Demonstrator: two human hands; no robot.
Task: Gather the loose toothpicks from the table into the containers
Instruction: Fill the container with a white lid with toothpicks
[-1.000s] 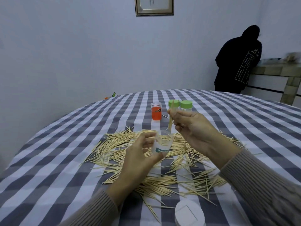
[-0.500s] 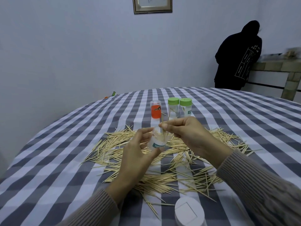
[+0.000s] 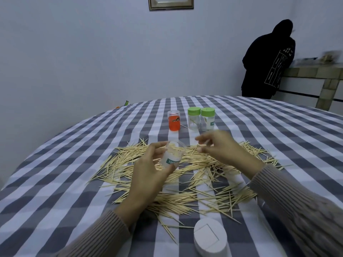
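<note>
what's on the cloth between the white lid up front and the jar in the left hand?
Head view: loose toothpicks cover the cloth between the white lid and the jar in the left hand.

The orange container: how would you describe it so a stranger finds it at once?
On the checked tablecloth, beyond the toothpick pile, three small containers stand in a row. The orange container is leftmost, with a clear lid; its two neighbours are clear with green lids.
</note>
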